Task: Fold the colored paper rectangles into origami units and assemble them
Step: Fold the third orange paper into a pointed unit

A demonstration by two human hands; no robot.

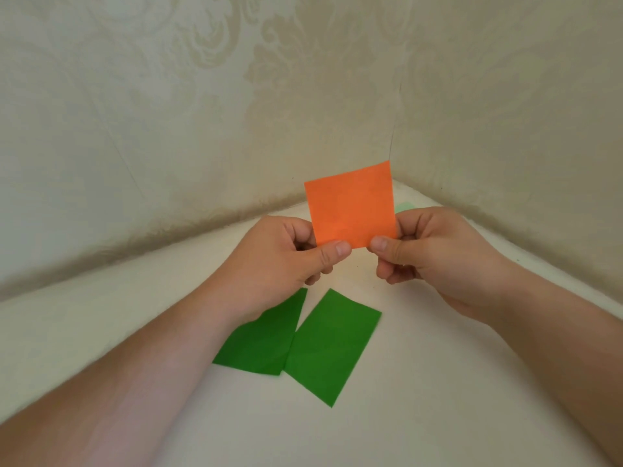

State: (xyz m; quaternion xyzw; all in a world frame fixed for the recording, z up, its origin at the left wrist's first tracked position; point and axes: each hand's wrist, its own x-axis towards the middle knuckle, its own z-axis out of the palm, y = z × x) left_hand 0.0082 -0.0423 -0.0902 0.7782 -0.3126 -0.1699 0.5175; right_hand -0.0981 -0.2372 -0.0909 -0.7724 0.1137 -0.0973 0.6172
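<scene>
Both hands, left hand (296, 252) and right hand (424, 254), pinch the bottom edge of a nearly square sheet of orange paper (352, 205), held upright above the white table (421, 382). Two flat green paper rectangles (323, 345) wait at six o'clock, unfolded. The first unit looks barely begun (possibly already halved); the next crease needs the edges aligned.

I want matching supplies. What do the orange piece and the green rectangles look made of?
Orange piece: thin matte paper, probably; it stands up, pinched at its lower edge by both hands. Green rectangles: seemingly the same matte paper, lying nearly flat, with no gloss.
</scene>
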